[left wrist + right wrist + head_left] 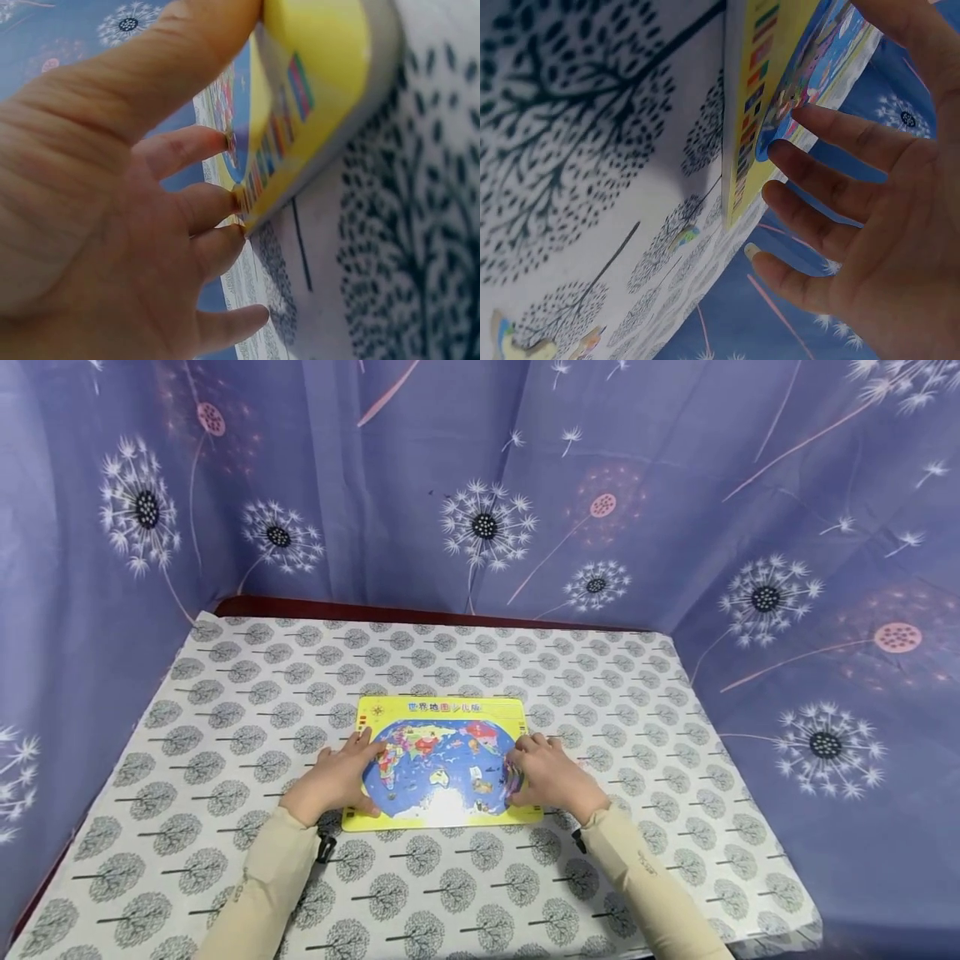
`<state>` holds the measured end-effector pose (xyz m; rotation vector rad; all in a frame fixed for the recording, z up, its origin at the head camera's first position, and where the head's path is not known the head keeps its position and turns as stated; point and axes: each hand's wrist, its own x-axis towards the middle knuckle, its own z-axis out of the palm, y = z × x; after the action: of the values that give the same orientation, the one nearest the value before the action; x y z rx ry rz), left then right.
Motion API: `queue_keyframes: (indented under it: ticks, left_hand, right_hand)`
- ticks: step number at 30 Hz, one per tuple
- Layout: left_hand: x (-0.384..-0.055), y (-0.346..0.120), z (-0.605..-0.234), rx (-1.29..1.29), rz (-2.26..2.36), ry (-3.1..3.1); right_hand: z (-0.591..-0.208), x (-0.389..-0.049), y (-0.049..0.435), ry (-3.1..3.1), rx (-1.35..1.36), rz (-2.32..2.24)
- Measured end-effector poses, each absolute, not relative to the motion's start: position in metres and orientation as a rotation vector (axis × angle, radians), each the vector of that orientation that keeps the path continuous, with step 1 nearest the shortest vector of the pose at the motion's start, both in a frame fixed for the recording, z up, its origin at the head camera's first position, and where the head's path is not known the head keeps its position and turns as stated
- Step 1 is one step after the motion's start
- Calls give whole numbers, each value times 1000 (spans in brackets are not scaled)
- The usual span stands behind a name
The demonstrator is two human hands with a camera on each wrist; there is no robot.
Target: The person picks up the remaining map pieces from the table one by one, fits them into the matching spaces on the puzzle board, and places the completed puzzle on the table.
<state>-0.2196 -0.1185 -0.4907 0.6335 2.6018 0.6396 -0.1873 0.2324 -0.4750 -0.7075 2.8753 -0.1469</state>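
Observation:
A yellow-bordered world map puzzle board (442,760) lies flat on the patterned cloth, with a blue ocean and coloured continents. My left hand (339,778) is at its left edge, thumb and fingers spread. In the left wrist view those fingertips (229,199) touch the yellow border, while the little finger extends past it. At the board's right side my right hand (553,772) has its fingers spread over the map's edge. The right wrist view shows these fingers (817,195) nearly straight at the board's surface; whether all of them touch it I cannot tell.
Small coloured pieces (684,238) lie on the cloth to the right of the board, partly hidden behind my right hand in the head view. The tree-print tablecloth (450,893) covers the table. Purple dandelion curtains (390,485) hang behind it and at both sides.

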Motion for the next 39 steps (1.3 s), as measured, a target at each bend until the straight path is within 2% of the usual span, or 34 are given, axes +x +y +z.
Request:
queue_keyframes:
  ticks: [21, 39]
  left_hand:
    - [-228, -111, -490, 665, 675, 2594]
    - [-228, -123, -497, 653, 659, 2590]
  right_hand:
    - [-471, -186, 231, 2912, -699, -73]
    - [-476, -186, 267, 3001, -504, -152]
